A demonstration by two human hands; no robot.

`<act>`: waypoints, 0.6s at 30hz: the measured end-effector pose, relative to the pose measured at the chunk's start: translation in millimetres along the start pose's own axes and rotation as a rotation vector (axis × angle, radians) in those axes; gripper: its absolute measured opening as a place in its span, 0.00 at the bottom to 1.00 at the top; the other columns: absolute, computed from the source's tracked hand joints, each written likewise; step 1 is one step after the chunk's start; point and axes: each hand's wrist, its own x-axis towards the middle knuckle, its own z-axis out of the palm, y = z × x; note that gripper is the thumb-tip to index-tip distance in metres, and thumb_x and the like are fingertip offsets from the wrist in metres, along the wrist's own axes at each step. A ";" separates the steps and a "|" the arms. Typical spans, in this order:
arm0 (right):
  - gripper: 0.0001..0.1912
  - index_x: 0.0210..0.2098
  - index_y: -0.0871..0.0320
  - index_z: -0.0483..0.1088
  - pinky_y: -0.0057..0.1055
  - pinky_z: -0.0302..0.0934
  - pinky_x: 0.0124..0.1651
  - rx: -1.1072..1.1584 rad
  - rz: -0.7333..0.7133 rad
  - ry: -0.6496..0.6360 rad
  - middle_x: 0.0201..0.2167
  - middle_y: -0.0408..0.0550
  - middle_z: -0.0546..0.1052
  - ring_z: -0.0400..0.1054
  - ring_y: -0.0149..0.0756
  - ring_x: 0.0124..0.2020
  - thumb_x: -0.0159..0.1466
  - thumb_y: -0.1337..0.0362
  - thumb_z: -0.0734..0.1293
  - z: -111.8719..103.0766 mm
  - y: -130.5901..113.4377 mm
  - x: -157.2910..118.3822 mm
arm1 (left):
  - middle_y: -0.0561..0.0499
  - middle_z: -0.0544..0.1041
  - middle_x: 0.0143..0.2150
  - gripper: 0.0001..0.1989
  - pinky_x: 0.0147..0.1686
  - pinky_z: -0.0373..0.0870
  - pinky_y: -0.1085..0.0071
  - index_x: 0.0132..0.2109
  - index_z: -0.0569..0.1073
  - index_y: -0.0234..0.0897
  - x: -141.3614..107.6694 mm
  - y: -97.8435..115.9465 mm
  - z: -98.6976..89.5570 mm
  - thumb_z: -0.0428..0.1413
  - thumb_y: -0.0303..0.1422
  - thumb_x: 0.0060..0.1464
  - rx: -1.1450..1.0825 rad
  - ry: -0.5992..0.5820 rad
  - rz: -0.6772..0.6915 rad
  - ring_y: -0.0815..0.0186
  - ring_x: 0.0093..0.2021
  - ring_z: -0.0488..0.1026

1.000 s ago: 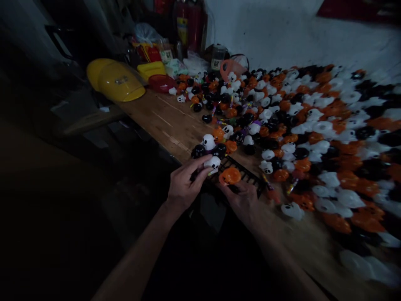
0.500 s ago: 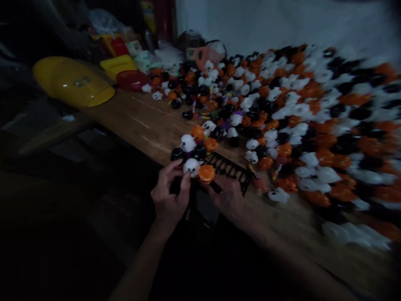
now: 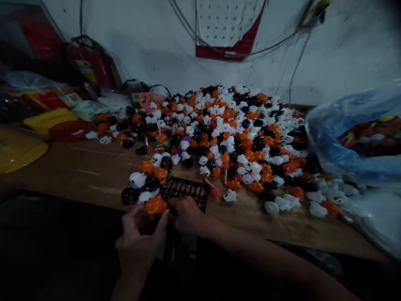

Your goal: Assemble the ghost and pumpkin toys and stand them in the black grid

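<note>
My left hand [image 3: 140, 240] pinches a small orange pumpkin toy [image 3: 156, 205] between thumb and fingertips at the near edge of the wooden table [image 3: 78, 175]. My right hand [image 3: 187, 214] grips the near end of a black plastic grid tray [image 3: 188, 190], which lies flat at the table edge. Several toys stand on the tray's left end: a white ghost [image 3: 137, 179], a black one [image 3: 130, 195] and orange pumpkins [image 3: 147, 167]. Behind them spreads a big heap of white, black and orange Halloween toys [image 3: 238, 129].
A blue plastic bag [image 3: 354, 133] full of coloured pieces sits at the right. A yellow helmet [image 3: 19, 148], a yellow tray [image 3: 46, 119] and a red dish [image 3: 67, 129] lie at the left, with red canisters [image 3: 90, 67] behind. Cables and a calendar [image 3: 230, 29] hang on the white wall.
The view has swung right and up, showing the wall and the blue bag. The orange pumpkin toy has passed from beside the white ghost into my left hand's fingertips; my right hand stays on the tray.
</note>
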 end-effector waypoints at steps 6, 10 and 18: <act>0.07 0.41 0.60 0.71 0.21 0.59 0.39 -0.036 -0.076 0.055 0.38 0.46 0.77 0.71 0.31 0.39 0.63 0.70 0.64 -31.1 -5.0 -7.6 | 0.50 0.78 0.32 0.23 0.24 0.65 0.72 0.54 0.70 0.36 -2.8 6.7 -4.0 0.59 0.41 0.53 0.130 0.049 0.177 0.63 0.28 0.76; 0.11 0.34 0.59 0.72 0.25 0.56 0.34 -0.268 0.186 0.246 0.30 0.46 0.76 0.69 0.31 0.30 0.67 0.69 0.58 -80.0 10.3 -41.9 | 0.51 0.78 0.32 0.25 0.27 0.66 0.70 0.56 0.68 0.39 -1.5 17.1 -5.7 0.58 0.44 0.54 0.105 -0.031 0.024 0.62 0.30 0.76; 0.10 0.31 0.55 0.72 0.29 0.47 0.26 -0.546 0.390 0.341 0.30 0.43 0.76 0.69 0.33 0.27 0.65 0.65 0.61 -130.1 55.0 -46.6 | 0.52 0.79 0.34 0.21 0.27 0.72 0.69 0.53 0.69 0.44 -1.5 10.8 -21.5 0.56 0.44 0.54 0.145 -0.039 0.112 0.62 0.30 0.77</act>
